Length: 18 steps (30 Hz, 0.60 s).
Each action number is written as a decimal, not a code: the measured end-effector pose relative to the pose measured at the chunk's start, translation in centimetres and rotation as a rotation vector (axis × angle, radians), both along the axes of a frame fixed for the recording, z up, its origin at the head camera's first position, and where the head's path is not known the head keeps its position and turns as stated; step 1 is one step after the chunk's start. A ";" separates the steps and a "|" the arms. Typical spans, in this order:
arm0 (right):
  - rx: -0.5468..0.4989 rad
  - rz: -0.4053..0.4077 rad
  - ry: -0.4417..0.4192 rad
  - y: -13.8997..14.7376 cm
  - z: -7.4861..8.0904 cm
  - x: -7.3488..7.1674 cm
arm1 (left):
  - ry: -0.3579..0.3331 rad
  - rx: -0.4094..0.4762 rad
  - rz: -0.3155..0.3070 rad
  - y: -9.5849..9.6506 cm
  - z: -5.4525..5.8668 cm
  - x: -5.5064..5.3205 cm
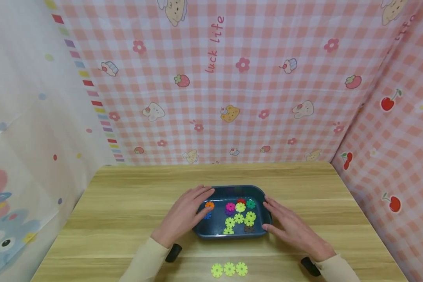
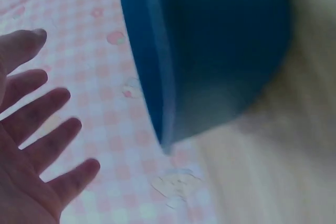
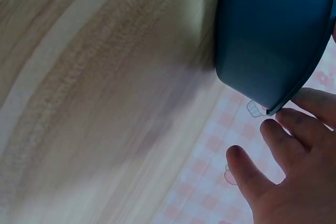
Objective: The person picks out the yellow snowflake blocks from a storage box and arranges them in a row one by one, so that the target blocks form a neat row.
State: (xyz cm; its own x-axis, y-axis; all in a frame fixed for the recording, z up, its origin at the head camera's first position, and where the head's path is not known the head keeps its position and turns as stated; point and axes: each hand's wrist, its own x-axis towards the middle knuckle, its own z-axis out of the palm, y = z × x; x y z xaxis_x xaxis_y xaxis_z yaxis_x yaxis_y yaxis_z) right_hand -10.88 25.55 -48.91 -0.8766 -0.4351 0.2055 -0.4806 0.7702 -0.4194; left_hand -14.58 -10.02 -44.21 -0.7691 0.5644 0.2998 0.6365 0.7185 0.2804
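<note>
A dark blue tray (image 1: 215, 227) stands on the wooden table with several notched plastic discs in it. Most are yellow-green discs (image 1: 239, 218); among the others are an orange disc (image 1: 209, 205), a pink disc (image 1: 230, 206) and a green disc (image 1: 251, 204). My left hand (image 1: 183, 214) is over the tray's left end, and the left wrist view shows its fingers (image 2: 39, 106) spread beside the rim. At the right end is my right hand (image 1: 291, 226), its fingers loosely extended. In the right wrist view the fingertips (image 3: 286, 116) are right at the rim's corner.
Three yellow-green discs (image 1: 229, 269) lie in a row on the table (image 1: 102, 235) in front of the tray. A pink checked cloth (image 1: 204, 90) hangs behind the table, with patterned cloth along both sides. A black band (image 1: 173, 253) is on each wrist.
</note>
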 end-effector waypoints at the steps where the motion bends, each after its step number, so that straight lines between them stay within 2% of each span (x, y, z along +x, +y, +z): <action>1: -0.002 -0.008 -0.008 0.0 0.0 0.0 | 0.008 0.005 -0.027 0.3 0.4 -0.3; 5: -0.017 -0.030 -0.052 0.0 0.1 0.0 | -0.009 0.030 -0.130 1.6 1.7 -1.3; 8: -0.024 -0.044 -0.081 0.0 0.1 0.0 | -0.057 0.042 -0.196 2.5 2.7 -2.2; 11: -0.026 -0.046 -0.096 0.0 0.1 -0.1 | -0.113 0.035 -0.236 3.4 3.3 -3.0; 14: -0.031 -0.045 -0.105 0.0 0.1 -0.1 | -0.162 0.008 -0.257 4.3 3.5 -3.8; 18: -0.043 -0.038 -0.119 0.0 0.1 -0.1 | -0.209 -0.025 -0.293 5.3 3.1 -5.1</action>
